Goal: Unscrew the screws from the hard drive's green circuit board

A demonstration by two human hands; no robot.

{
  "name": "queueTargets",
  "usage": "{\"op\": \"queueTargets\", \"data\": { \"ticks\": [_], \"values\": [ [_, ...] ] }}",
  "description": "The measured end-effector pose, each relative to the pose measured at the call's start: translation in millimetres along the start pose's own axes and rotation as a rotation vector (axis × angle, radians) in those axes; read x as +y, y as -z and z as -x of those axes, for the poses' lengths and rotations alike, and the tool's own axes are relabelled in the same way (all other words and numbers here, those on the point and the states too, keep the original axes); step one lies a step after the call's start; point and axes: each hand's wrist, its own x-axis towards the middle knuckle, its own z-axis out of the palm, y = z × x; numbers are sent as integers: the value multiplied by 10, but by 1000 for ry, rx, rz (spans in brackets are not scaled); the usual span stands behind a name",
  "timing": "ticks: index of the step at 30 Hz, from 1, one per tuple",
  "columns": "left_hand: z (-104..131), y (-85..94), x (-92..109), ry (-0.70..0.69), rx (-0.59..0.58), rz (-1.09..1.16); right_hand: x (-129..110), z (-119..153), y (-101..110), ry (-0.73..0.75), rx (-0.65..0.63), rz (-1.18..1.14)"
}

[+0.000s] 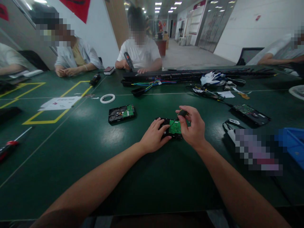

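A hard drive [175, 126] with a green circuit board lies on the green table in front of me. My left hand [155, 134] grips its left end, fingers over the far edge and thumb by the near edge. Between the thumb and fingers of my right hand [193, 126] is the dark handle of a small screwdriver [182, 113]. Its thin shaft slants down to the left over the drive; where the tip rests I cannot make out. Farther left lies a second hard drive [121, 114], board side up, apart from both hands.
Another hard drive [250, 114] lies at right, near a blurred-out object [256, 150] and a blue bin [294, 144]. A white ring [107, 98], a red-handled screwdriver [9, 147] and a cable bundle [154, 83] are on the table. Across it, a person holds a power screwdriver [128, 60].
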Motion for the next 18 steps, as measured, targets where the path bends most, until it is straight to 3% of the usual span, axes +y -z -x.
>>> {"op": "queueTargets", "data": {
  "ticks": [11,18],
  "values": [
    [2,-5,-19,-3,1,10,23,27,-33,-73,-6,-53],
    [-6,2,-16,-9,-8,7,-9,0,-6,22,66,99]
  ]
}}
